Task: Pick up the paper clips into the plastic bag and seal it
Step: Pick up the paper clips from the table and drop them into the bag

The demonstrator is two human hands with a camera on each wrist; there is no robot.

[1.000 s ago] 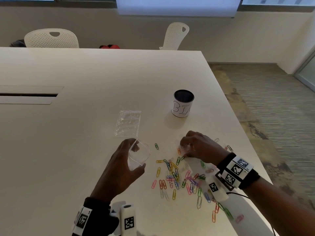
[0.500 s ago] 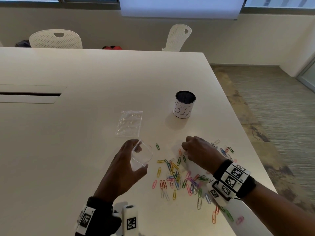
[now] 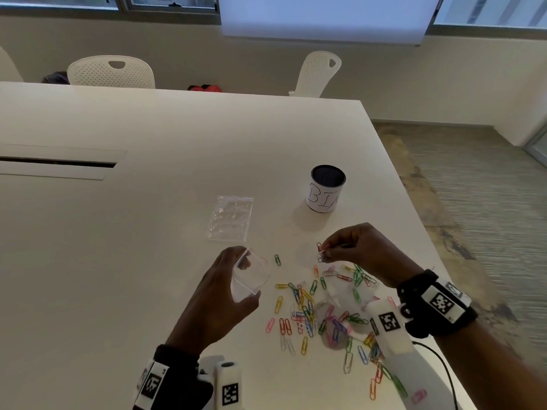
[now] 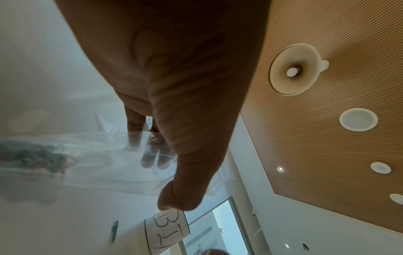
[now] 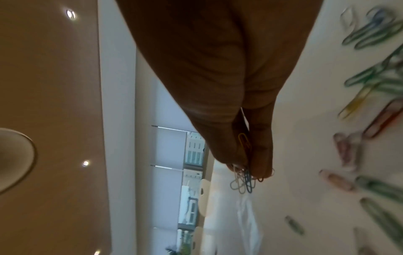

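My left hand (image 3: 228, 288) holds a clear plastic bag (image 3: 250, 276) above the table, thumb and fingers keeping its mouth open; the left wrist view shows the bag (image 4: 87, 155) with several clips inside. To its right, my right hand (image 3: 355, 250) is lifted off the table and pinches a small bunch of paper clips (image 3: 322, 253), which hang from my fingertips (image 5: 259, 170) as white, blue and orange clips (image 5: 243, 181). Many coloured paper clips (image 3: 313, 309) lie scattered on the white table (image 3: 118, 261) below and between my hands.
A second clear plastic bag (image 3: 231, 218) lies flat on the table beyond my left hand. A dark cup with a white "BIN" label (image 3: 325, 189) stands farther right. The table's right edge (image 3: 414, 211) runs close to the clips. White chairs (image 3: 111, 72) stand behind.
My right hand has risen off the table with a bunch of clips pinched in its fingertips. The left hand with the open bag has stayed about where it was.
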